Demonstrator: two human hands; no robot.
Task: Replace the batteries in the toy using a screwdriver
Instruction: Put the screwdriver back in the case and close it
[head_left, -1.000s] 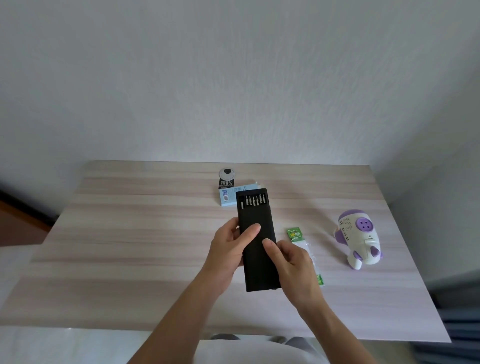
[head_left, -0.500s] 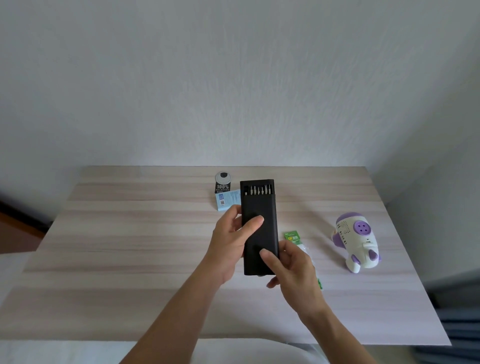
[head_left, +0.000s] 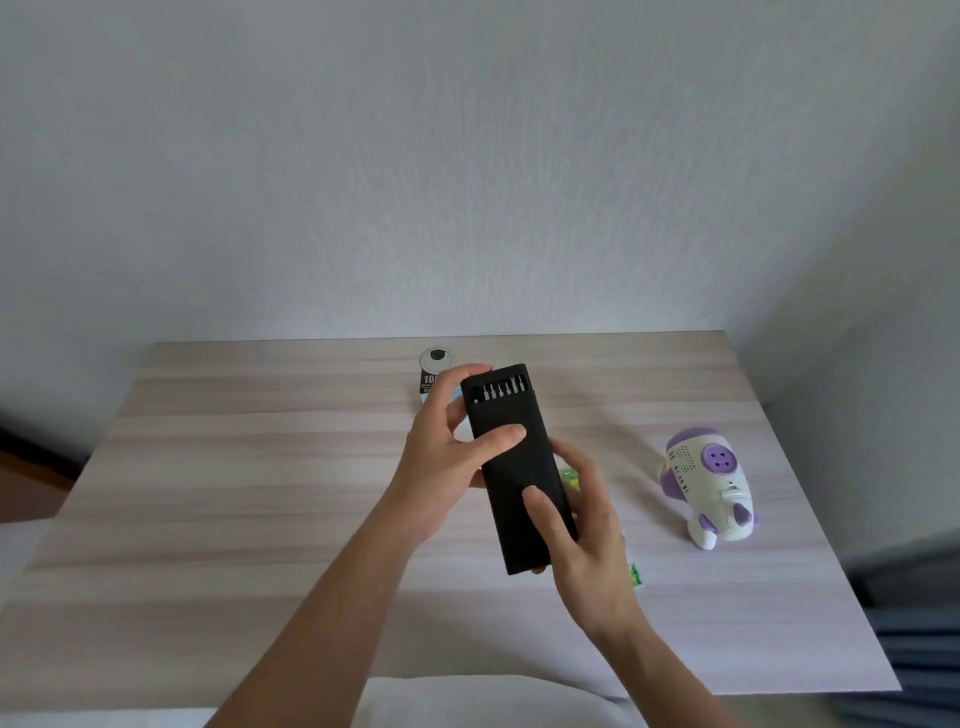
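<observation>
Since the earlier frame, the left hand (head_left: 441, 467) has slid its fingers up to the far end of the long black rectangular bit case (head_left: 514, 467), which now leans left. Right hand (head_left: 582, 540) grips the near end, thumb on the face; left hand grips the far half, with the case held above the middle of the pale wood-grain tabletop (head_left: 260, 467).

Probable hazard: the exposed row of metal bits (head_left: 501, 389) could scatter if the tray is drawn out too sharply.

Green-labelled battery pack (head_left: 636, 576) lies mostly hidden beneath the right hand; white-and-purple plastic toy (head_left: 709, 488) sits near the right edge, untouched. Small dark-labelled box with a round white top (head_left: 435, 361) stands by the far edge.
</observation>
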